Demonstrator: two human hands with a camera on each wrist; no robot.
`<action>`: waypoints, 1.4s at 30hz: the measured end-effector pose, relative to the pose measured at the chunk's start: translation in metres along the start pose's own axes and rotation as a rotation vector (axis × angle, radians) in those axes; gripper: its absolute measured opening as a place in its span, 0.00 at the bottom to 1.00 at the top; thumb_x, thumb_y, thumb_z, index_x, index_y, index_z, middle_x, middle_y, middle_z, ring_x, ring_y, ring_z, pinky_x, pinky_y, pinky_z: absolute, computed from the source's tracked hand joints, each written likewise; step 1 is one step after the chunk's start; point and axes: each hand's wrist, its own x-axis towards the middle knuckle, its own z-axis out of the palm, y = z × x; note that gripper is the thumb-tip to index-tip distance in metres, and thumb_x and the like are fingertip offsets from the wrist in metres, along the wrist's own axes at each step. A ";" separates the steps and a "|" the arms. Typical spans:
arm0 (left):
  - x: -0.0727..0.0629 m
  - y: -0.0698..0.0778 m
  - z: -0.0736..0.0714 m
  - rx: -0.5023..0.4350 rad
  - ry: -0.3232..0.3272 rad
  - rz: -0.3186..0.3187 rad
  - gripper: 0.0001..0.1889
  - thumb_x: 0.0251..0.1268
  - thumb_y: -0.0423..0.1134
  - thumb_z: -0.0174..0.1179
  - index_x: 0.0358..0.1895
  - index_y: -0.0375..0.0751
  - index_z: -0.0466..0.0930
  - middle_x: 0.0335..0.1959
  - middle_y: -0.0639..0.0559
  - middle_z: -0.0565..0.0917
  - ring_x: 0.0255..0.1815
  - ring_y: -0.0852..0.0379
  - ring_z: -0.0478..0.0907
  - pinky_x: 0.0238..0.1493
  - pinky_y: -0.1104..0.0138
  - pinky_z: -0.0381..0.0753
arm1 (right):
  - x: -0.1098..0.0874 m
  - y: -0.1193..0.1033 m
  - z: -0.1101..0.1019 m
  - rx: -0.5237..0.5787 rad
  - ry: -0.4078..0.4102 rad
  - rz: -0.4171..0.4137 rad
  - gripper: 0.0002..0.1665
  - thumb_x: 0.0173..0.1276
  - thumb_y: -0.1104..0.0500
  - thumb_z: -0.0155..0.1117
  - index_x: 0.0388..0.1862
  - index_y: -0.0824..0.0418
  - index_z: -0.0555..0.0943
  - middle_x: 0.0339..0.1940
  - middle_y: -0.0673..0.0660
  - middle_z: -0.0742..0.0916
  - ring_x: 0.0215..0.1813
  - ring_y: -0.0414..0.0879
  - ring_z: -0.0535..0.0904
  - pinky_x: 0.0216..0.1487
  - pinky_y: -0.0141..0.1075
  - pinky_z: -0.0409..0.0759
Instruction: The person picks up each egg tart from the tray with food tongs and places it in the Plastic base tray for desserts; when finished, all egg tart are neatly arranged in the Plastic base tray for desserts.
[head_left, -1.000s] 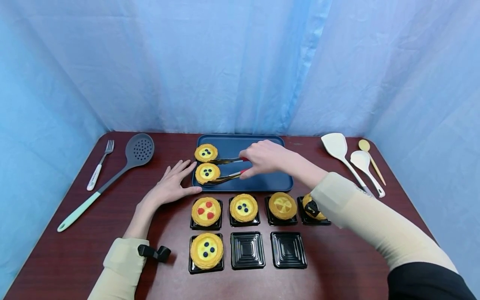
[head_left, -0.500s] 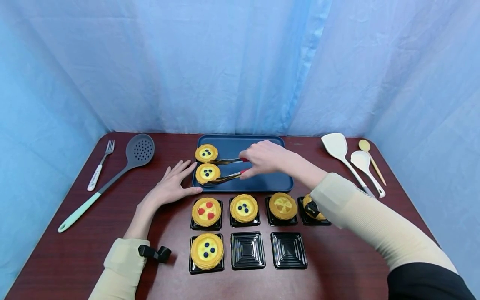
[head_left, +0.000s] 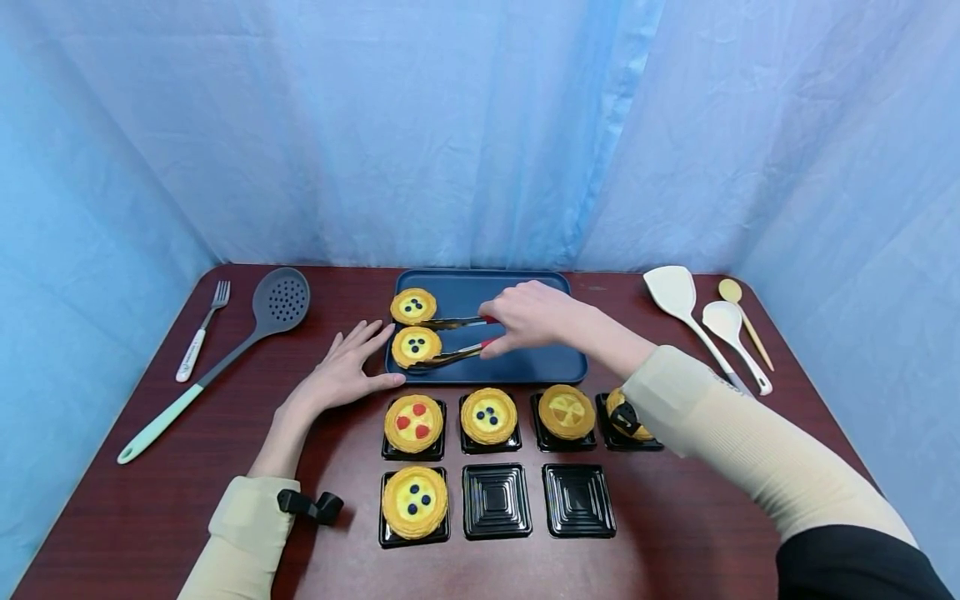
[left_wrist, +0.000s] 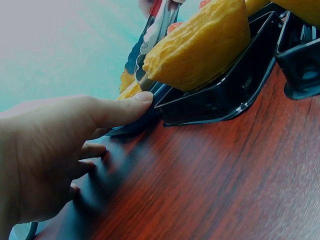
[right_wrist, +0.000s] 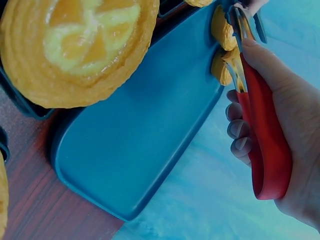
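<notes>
My right hand [head_left: 528, 315] grips red-handled metal tongs [right_wrist: 270, 165] over the blue tray [head_left: 517, 362]. The tongs' two arms straddle the nearer blueberry-topped tart [head_left: 416, 347] at the tray's left end. Just behind it lies another blueberry-topped tart [head_left: 412, 306]. My left hand [head_left: 341, 375] has its fingers spread, with thumb and fingertips right at the tray's left edge. In the left wrist view the thumb [left_wrist: 135, 104] reaches close to a black box holding a tart [left_wrist: 205, 47].
In front of the tray, black square boxes hold a strawberry tart [head_left: 413, 423], several other tarts, and two boxes, one being this box [head_left: 497, 500], hold nothing. A skimmer [head_left: 280, 302] and fork [head_left: 204, 331] lie left; a white spatula [head_left: 670, 292] and spoons [head_left: 722, 321] lie right.
</notes>
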 end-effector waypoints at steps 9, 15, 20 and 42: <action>0.000 0.000 0.000 0.001 -0.002 -0.002 0.50 0.67 0.62 0.65 0.84 0.47 0.51 0.85 0.36 0.50 0.87 0.33 0.39 0.84 0.35 0.32 | -0.006 0.002 -0.003 -0.015 0.002 -0.007 0.39 0.65 0.31 0.68 0.64 0.56 0.83 0.33 0.51 0.90 0.27 0.42 0.81 0.32 0.37 0.80; 0.002 0.002 0.000 -0.002 -0.004 -0.003 0.49 0.67 0.61 0.65 0.84 0.47 0.51 0.85 0.36 0.50 0.87 0.34 0.39 0.84 0.36 0.32 | -0.025 0.010 -0.009 -0.015 0.037 -0.009 0.36 0.64 0.30 0.69 0.60 0.54 0.84 0.31 0.49 0.88 0.26 0.41 0.78 0.28 0.35 0.74; 0.004 0.003 0.001 -0.008 -0.003 0.003 0.49 0.67 0.61 0.66 0.84 0.47 0.52 0.85 0.37 0.51 0.87 0.35 0.39 0.84 0.36 0.32 | -0.059 0.018 -0.017 0.006 0.098 -0.027 0.33 0.63 0.31 0.71 0.55 0.54 0.84 0.27 0.46 0.84 0.24 0.39 0.71 0.26 0.34 0.66; 0.002 0.001 -0.005 -0.007 -0.002 -0.003 0.50 0.67 0.60 0.66 0.85 0.47 0.50 0.86 0.37 0.49 0.87 0.34 0.37 0.84 0.36 0.30 | -0.192 -0.004 0.008 0.057 0.258 -0.169 0.32 0.63 0.31 0.71 0.54 0.52 0.86 0.43 0.40 0.90 0.30 0.26 0.79 0.31 0.27 0.79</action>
